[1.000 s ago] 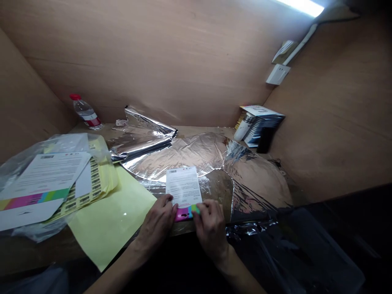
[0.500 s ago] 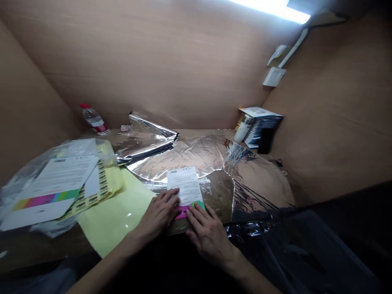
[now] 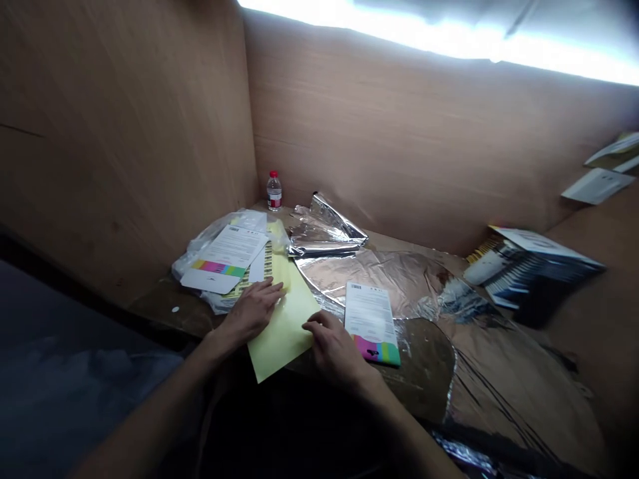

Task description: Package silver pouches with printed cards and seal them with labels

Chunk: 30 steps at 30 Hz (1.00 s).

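From the head camera, we look down on a wooden-walled booth, and our left hand (image 3: 252, 309) lies flat and relaxed on a yellow sheet (image 3: 285, 330), gripping nothing. The sheet sits slantwise across the desk edge (image 3: 170, 313), with its lower corner hanging just past that edge. Our right hand (image 3: 333, 347) stands at the sheet's right side, fingers (image 3: 314, 324) lightly curled at its edge. The light is dim here, so we cannot say for sure whether they pinch the sheet or only rest on it.

Just beside the right hand, a leaflet (image 3: 369, 313) lies flat on a foil sheet (image 3: 394, 274), with a rainbow strip along its near end. Beyond the left hand, a plastic bag (image 3: 200, 259) holds a second leaflet (image 3: 224, 251) and a strip of barcode labels (image 3: 267, 256), and these lie against the yellow sheet's far end.

Farther back, a crumpled foil fold (image 3: 324, 229) sits near the corner, with a water bottle (image 3: 274, 191) standing upright there. Off to the right, a blurred stack of booklets (image 3: 544, 269) lies beside a white tube (image 3: 484, 268), and a wall socket (image 3: 596, 186) shows above them.
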Motion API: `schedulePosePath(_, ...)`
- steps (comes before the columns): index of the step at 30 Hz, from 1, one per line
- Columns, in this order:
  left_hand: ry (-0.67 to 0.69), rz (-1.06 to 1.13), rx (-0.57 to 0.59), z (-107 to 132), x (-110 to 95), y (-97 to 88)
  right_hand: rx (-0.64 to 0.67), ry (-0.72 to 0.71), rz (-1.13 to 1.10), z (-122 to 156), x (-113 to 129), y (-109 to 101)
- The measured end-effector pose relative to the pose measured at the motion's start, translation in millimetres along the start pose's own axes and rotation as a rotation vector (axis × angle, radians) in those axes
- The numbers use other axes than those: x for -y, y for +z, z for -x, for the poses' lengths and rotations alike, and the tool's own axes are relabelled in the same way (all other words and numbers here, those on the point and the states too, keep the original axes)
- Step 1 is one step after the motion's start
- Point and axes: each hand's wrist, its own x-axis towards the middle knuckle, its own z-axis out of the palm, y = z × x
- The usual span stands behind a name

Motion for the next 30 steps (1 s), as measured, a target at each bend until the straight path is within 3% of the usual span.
schedulePosePath(3, 0.014, -0.044, 0.029, 8.8, 5.4, 11.8, 0.089, -0.015, 0.069, -29.2, 6.1, 27.1)
schedulePosePath(6, 0.022, -0.071, 0.012, 11.8, 0.5, 17.7, 0.126, -0.008, 0.181, -42.8, 6.7, 39.5)
schedulePosePath(13, 0.013, -0.047, -0.026, 13.7, 0.6, 15.8, 0.152, 0.018, 0.042, -47.5, 1.7, 29.3)
schedulePosePath(18, 0.011, -0.056, -0.042, 16.3, 0.6, 18.8, 0.239, -0.032, 0.195, -63.1, -3.5, 34.7)
schedulePosePath(21, 0.009, -0.070, -0.046, 16.6, 3.2, 21.4, 0.227, -0.049, 0.111, -62.9, 0.6, 29.2)
schedulePosePath(24, 0.015, -0.064, -0.037, 15.7, 9.9, 26.8, 0.036, 0.154, -0.250, -40.9, -1.8, 0.6)
schedulePosePath(27, 0.030, -0.042, -0.048, 13.4, 18.2, 34.7, -0.158, 0.442, -0.578, 0.6, -19.1, -37.1)
schedulePosePath(30, 0.036, -0.001, -0.108, 8.1, 27.8, 42.0, -0.223, 0.657, -0.661, 45.1, -43.5, -58.7)
